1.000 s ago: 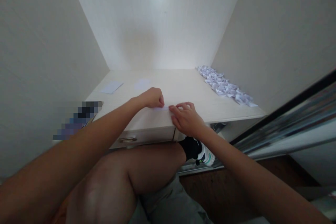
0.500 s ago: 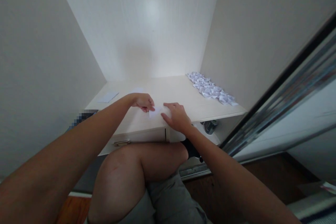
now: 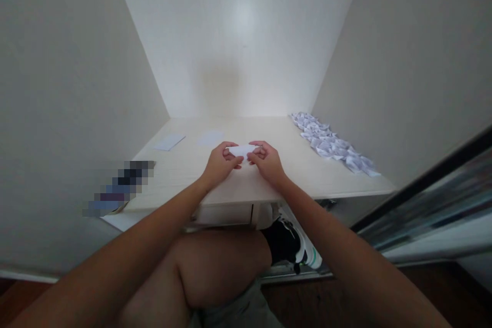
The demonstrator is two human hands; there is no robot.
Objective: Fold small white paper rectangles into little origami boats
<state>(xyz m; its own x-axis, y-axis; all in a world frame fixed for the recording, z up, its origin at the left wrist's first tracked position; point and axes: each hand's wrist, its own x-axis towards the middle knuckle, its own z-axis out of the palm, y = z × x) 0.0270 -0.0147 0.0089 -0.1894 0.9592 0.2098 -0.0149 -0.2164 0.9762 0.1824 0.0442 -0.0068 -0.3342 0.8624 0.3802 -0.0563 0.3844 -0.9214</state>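
A small piece of white paper (image 3: 242,150) is stretched between my two hands, just over the pale desktop (image 3: 230,184). My left hand (image 3: 223,160) pinches its left end between thumb and fingers. The right end is gripped the same way by my right hand (image 3: 267,159). Whether the paper is folded I cannot make out. Behind my left hand lies a faint white sheet (image 3: 209,138), with a small stack of white paper (image 3: 170,142) farther left.
Many folded white paper pieces (image 3: 330,141) lie in a long band along the right wall. A blurred-out object (image 3: 121,187) sits at the desktop's left front edge. Below is a drawer (image 3: 223,214); my crossed leg and a white shoe (image 3: 307,246) are under the edge.
Both hands have lifted the paper from the desktop and now hold it by its two ends. My right hand has closed on it. The camera view has shifted.
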